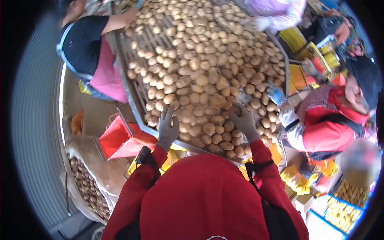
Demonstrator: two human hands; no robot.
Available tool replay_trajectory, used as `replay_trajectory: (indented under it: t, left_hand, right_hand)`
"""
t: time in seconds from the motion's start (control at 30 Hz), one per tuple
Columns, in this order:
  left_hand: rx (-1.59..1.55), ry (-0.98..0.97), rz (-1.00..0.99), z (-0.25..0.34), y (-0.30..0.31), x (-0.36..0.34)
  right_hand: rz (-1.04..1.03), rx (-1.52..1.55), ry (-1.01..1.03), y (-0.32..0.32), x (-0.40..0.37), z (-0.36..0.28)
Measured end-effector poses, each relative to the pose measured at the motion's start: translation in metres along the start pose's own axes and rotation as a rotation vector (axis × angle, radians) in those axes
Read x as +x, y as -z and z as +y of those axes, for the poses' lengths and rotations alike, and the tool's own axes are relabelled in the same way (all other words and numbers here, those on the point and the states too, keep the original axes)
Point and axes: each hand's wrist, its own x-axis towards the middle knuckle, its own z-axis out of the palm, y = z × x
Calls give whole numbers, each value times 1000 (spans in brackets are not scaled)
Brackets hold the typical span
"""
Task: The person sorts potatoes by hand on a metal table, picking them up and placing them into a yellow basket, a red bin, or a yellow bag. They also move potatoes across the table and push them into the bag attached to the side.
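Note:
A large heap of brown potatoes (209, 128) covers the slatted sorting table (140, 90) in front of me. My left hand (168, 127), in a grey glove, is at the near left side of the heap with thumb and fingers apart and nothing between them. On the right side of the heap is my right hand (244, 122), gloved too. Its thumb and fingers are spread beside a darker potato (235, 109); no firm grip on it shows. Many potatoes lie between my two hands.
Co-workers stand at the far left (90, 48), at the far side (276, 14) and at the right (332, 120), where a blue-gloved hand (276, 95) reaches the potatoes. A red container (116, 136) and a potato sack (90, 188) are at left. Yellow crates (294, 40) stand right.

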Motion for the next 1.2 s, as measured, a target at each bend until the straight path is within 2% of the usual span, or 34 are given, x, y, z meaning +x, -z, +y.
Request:
replay_trajectory:
  t: [0.03,0.07,0.13,0.17,0.23,0.33,0.4,0.47,0.5,0.57,0.6,0.7,0.73,0.77,0.8,0.87,0.93,1.0,1.03,1.07,1.1,1.13,1.2]
  left_hand:
    - [-199,125,-60,19,15,-3]
    - [-403,250,-121,34,26,-8]
    - [-990,496,-493,42,35,-16]
    - [-1065,470,-525,66,46,-13]
    - [-1228,483,-532,104,68,-9]
    - [-1482,512,-439,113,90,-14]
    - [-1614,422,-341,109,103,-23]
    - [-1543,502,-309,102,114,-33]
    - [-1536,503,-277,99,116,-38]
    - [-1517,504,-148,89,114,-47]
    - [-1587,506,-145,88,115,-54]
    - [-1743,488,-86,85,140,-62]
    - [-1783,475,-68,82,141,-68]
    - [-1823,462,-51,79,141,-74]
    - [-1555,620,-82,66,147,-88]
    - [-1888,570,-93,20,133,-112]
    - [-803,84,482,-19,127,-145]
    - [-613,224,576,-96,150,-205]
    - [-792,378,678,-126,175,-231]
    - [-1189,489,884,-151,215,-244]
    - [-1470,510,1118,-165,258,-250]
    - [-1618,481,1332,-178,291,-250]
    - [-1488,353,1330,-244,306,-269]
  right_hand:
    - [-113,214,-73,14,-20,-54]
    - [-187,255,-15,11,-29,-67]
    - [-329,332,114,1,-36,-86]
    - [-374,337,167,-5,-37,-101]
    - [-459,352,275,-18,-45,-130]
    - [-516,382,456,-26,-49,-163]
    - [-576,458,391,-34,-54,-173]
    - [-644,443,359,-39,-57,-189]
    - [-567,244,559,-47,-53,-190]
    - [-516,140,772,-61,-50,-197]
    - [-489,96,883,-69,-50,-203]
    - [-624,109,638,-82,-69,-229]
    - [-677,41,689,-89,-69,-237]
    - [-718,15,825,-101,-67,-230]
    - [-877,-21,664,-104,-70,-238]
    - [-864,212,597,-117,-77,-233]
    - [-744,209,507,-129,-59,-215]
    - [-661,293,444,-134,-48,-188]
    - [-654,300,369,-132,-43,-178]
    - [-646,304,290,-129,-40,-167]
    - [-608,171,374,-122,-33,-147]
    - [-575,45,462,-125,-23,-133]
    - [-505,-178,604,-128,-11,-111]
